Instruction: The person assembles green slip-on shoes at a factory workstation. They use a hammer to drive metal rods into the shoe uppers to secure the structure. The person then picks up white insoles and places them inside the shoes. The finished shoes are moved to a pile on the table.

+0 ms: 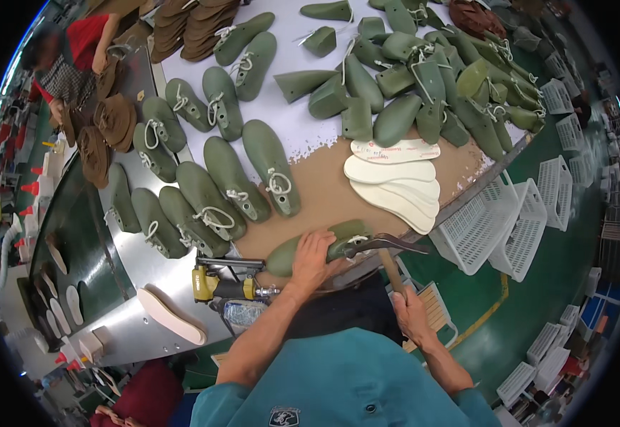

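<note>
My left hand (313, 257) wraps over a green shoe last (281, 256), which lies on its side at the table's near edge. My right hand (411, 313) is closed around the wooden handle of a hammer (391, 274). The hammer's long, dark, curved head (388, 243) spans the heel end of that last; whether it touches the last I cannot tell. Just left of my left hand lies a yellow and black air nail gun (217, 286). Beyond the last is a fanned stack of cream insoles (393, 181), with a printed one at the back.
Rows of corded green lasts (221, 174) stand at left, and a loose heap of lasts (424, 85) fills the far right. A single insole (171, 317) lies on the metal surface at left. White plastic baskets (466, 224) stand beyond the right edge. Another person (75, 60) works at far left.
</note>
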Available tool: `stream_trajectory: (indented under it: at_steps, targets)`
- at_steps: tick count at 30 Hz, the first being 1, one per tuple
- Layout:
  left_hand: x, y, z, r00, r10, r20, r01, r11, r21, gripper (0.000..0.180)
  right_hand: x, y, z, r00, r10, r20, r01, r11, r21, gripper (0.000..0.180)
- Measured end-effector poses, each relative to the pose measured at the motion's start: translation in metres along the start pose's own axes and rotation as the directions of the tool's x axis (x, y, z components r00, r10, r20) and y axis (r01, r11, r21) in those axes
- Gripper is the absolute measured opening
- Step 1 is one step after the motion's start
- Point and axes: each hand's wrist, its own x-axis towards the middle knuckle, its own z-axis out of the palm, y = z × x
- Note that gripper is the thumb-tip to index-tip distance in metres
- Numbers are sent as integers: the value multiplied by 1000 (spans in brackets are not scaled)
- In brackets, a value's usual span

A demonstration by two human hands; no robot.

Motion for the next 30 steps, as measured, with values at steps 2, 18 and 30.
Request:
stream_trajectory:
  at_steps: [2,18,30]
  targets:
    - [-2,-1,0,1000,-19,-4,19,1000,2,64,6,-23,-15,992,1,-128,-6,999,-43,31]
    - [-7,-6,1,999,-47,25,47,999,4,58,-6,4,-18,948,194,-251,-76,908,413,37]
    - [-3,-1,-3,998,-34,51,30,996,86,59,6,10,-6,971,75,-226,-26,977,210,42]
